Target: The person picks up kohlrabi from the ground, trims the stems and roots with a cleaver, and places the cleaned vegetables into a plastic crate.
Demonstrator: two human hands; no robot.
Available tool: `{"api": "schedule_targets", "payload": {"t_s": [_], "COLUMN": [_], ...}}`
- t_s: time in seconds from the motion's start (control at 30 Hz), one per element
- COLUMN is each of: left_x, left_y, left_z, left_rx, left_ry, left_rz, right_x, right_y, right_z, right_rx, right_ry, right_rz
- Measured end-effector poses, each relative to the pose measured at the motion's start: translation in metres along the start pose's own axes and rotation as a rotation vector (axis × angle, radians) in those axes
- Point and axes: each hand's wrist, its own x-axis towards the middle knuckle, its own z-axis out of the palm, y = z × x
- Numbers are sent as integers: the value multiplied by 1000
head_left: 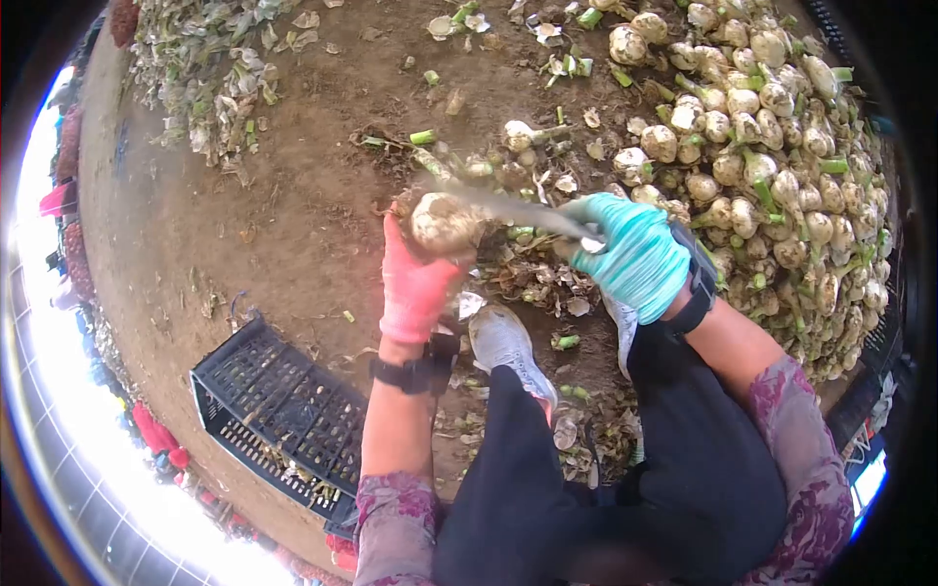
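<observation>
My left hand (418, 293), in a pink glove, is closed around a garlic bulb (445, 223) with dirt and roots on it. Gloved in turquoise, my right hand (630, 249) grips a knife (523, 212) by its handle. The blade is smeared by motion and points left, reaching the bulb; whether it touches cannot be made out. Just beyond the blade, a bulb with its stem (528, 135) lies on the soil. A cut green stem (422, 137) is near the left hand's bulb.
A large heap of garlic bulbs (752, 166) covers the right side. Dry peelings (210, 78) are piled at the upper left. A black plastic crate (283, 400) lies at the lower left. My shoe (503, 342) stands among husks and stem scraps.
</observation>
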Motion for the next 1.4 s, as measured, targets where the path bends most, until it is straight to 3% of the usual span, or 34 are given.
{"api": "schedule_targets", "payload": {"t_s": [0.03,0.07,0.1,0.13,0.33,0.37,0.43,0.47,0.53,0.57,0.6,0.67,0.7,0.73,0.8,0.83,0.87,0.9,0.93,1.0,1.07,1.1,1.13,1.2,1.23,1.27,1.33,1.37,1.4], "left_x": [-1,1,2,2,-7,-10,-19,-22,-24,-21,-25,-48,-52,-48,-32,-25,-26,-27,-28,-27,-21,-20,-24,-38,-35,-31,-21,-26,-23], "left_y": [-4,-9,-12,-13,-8,-7,-6,-8,-11,-11,-9,16,22,21,15,8,7,4,2,-7,-14,-10,-3,10,-14,3,-10,-6,-13], "left_z": [-2,0,3,6,20,24,33,36,39,40,41,57,58,57,57,53,57,62,65,63,62,58,64,77,48,50,40,47,49], "left_rx": [181,169,25,-113,-916,-917,404,401,-117,-519,-517,-15,239,232,116,-224,-222,-105,13,-58,125,615,614,508,-48,-9,468,-416,-444], "left_ry": [-57,-67,-101,-131,-267,-269,-80,-82,-117,-9,-11,-216,-319,-309,-172,-213,-213,-196,-185,-222,-265,-223,-216,78,18,30,-87,-96,-73], "left_rz": [18,15,-40,-97,-437,-440,279,279,199,-92,-92,38,105,108,34,-201,-201,-84,29,-13,125,332,337,414,252,95,133,-273,-206], "right_x": [3,4,3,3,-4,-4,-4,-1,3,3,11,29,26,25,13,10,6,6,5,3,3,5,5,0,0,-1,-2,-4,-3], "right_y": [-2,-5,-8,-5,-10,-12,-9,-4,2,2,15,56,62,59,45,24,3,5,1,6,10,9,5,-6,-8,-7,-4,-9,-4], "right_z": [-1,-4,-7,-1,4,4,4,6,11,10,13,18,10,-1,-11,-16,-16,-12,-10,-4,-2,-2,-1,-2,-7,-7,-6,-12,-10], "right_rx": [-197,-396,-410,-418,-475,-463,-419,-422,-371,-374,-373,-551,-458,-375,-47,208,473,707,752,669,678,688,684,739,570,572,257,186,184], "right_ry": [1,-2,-69,35,-24,-37,-30,-29,52,84,87,133,188,228,314,245,158,43,-111,-214,-216,-227,-233,43,94,89,-45,-149,-150], "right_rz": [-210,-420,-443,-578,-579,-589,-632,-630,-647,-652,-652,-177,-43,74,44,155,273,236,370,372,365,345,339,175,44,39,-210,-28,-30]}}
